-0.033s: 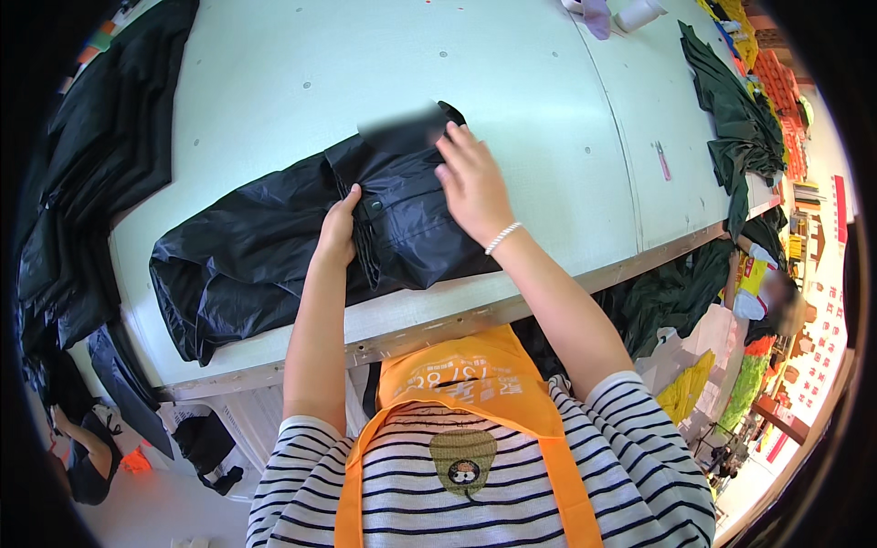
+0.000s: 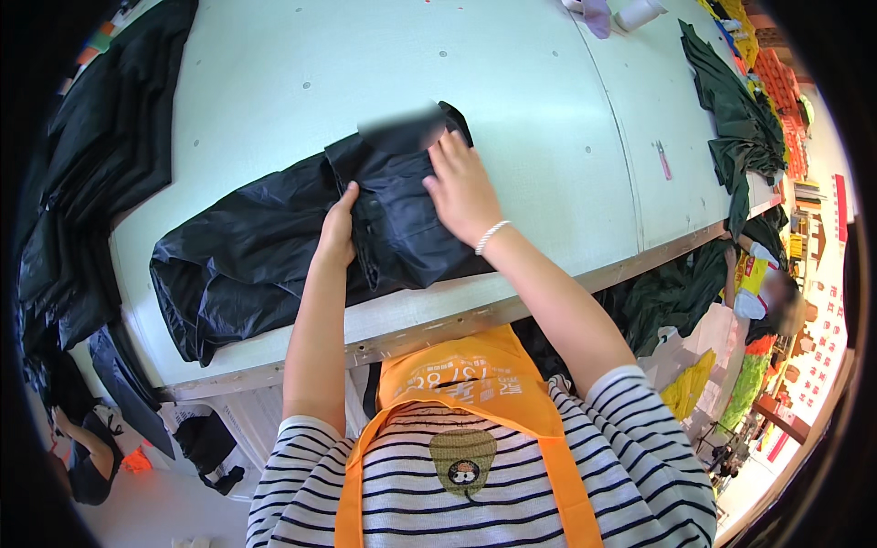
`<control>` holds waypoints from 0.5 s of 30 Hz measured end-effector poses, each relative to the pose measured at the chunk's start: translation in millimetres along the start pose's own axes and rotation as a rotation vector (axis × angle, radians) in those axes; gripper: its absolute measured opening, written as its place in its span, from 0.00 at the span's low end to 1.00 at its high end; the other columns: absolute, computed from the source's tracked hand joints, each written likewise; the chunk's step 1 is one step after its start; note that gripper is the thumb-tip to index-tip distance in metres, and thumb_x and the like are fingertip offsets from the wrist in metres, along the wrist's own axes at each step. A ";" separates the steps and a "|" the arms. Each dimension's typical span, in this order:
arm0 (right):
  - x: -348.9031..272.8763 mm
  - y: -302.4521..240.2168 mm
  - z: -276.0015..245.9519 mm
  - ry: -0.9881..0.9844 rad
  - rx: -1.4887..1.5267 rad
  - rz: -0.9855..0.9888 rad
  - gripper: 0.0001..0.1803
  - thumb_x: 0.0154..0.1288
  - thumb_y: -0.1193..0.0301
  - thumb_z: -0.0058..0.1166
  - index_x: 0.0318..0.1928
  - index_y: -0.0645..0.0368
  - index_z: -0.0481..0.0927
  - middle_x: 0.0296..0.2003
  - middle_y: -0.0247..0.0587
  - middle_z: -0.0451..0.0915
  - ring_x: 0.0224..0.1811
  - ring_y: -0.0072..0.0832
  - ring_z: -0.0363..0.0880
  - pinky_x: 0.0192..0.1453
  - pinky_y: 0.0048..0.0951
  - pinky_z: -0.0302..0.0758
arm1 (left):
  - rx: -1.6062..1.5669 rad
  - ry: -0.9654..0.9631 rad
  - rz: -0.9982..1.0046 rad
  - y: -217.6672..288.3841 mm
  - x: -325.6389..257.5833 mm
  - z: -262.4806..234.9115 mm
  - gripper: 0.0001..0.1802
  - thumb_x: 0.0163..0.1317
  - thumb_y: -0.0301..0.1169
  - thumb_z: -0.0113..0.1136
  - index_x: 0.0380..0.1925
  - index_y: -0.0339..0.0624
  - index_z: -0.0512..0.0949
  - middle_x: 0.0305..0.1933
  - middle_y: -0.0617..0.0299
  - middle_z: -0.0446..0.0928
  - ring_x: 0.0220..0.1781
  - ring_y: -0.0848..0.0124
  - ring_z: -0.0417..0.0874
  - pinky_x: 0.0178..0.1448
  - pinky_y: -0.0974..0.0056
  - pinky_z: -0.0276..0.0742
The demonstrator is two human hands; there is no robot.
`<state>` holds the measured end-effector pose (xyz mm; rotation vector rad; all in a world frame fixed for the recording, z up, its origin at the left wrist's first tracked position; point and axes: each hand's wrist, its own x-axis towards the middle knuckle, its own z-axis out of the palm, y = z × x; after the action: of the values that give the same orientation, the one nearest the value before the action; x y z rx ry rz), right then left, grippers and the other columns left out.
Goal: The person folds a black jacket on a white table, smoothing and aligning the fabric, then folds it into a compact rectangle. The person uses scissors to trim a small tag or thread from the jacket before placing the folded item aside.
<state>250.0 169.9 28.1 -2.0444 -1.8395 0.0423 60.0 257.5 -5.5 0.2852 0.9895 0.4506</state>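
A shiny black garment (image 2: 256, 247), partly folded over, lies slantwise along the near edge of the white table. My left hand (image 2: 339, 226) grips the edge of the folded-over part near its middle; the thumb rests on top, and the other fingers are mostly hidden in the fabric. Flat on the right part of the fold rests my right hand (image 2: 464, 187), its fingers stretched out and pointing away from me. A blurred patch covers the fabric just beyond its fingertips, so detail there is lost.
A stack of black garments (image 2: 110, 137) hangs over the table's left side. Dark green cloth (image 2: 731, 110), small pink-handled snips (image 2: 663, 160) and a white cup (image 2: 639, 14) lie to the right. A co-worker in a yellow vest (image 2: 751, 279) is beyond the right edge; another person's arm (image 2: 82, 443) shows lower left.
My right hand has slid slightly left and toward me, pressing the fold flatter. The snap button beside my left thumb has become hard to see. My left hand stays nearly in place.
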 end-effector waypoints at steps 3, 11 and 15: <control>-9.6 -3.3 27.0 -0.106 -0.062 0.033 0.33 0.71 0.60 0.39 0.70 0.64 0.52 0.71 0.53 0.48 0.74 0.45 0.47 0.75 0.45 0.46 | 0.186 -0.051 0.105 -3.7 -6.5 0.5 0.28 0.60 0.40 0.64 0.52 0.28 0.71 0.45 0.52 0.80 0.43 0.64 0.82 0.52 0.62 0.78; 44.1 21.2 4.7 -0.003 0.504 0.040 0.10 0.58 0.63 0.58 0.33 0.56 0.86 0.39 0.43 0.81 0.46 0.41 0.77 0.52 0.35 0.75 | 0.231 0.044 0.078 -0.1 -3.0 -12.4 0.17 0.60 0.28 0.61 0.47 0.31 0.74 0.43 0.54 0.80 0.41 0.65 0.83 0.45 0.62 0.81; 40.8 22.4 41.6 -0.042 0.107 -0.156 0.26 0.67 0.61 0.47 0.65 0.49 0.67 0.68 0.46 0.58 0.71 0.47 0.53 0.71 0.51 0.50 | 0.153 -0.009 0.028 3.9 5.5 -31.1 0.16 0.59 0.29 0.61 0.45 0.31 0.75 0.41 0.54 0.81 0.37 0.64 0.84 0.43 0.60 0.83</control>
<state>265.5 218.7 -7.6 -1.8360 -1.9726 0.1387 35.1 264.4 -24.1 0.4383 1.0142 0.3995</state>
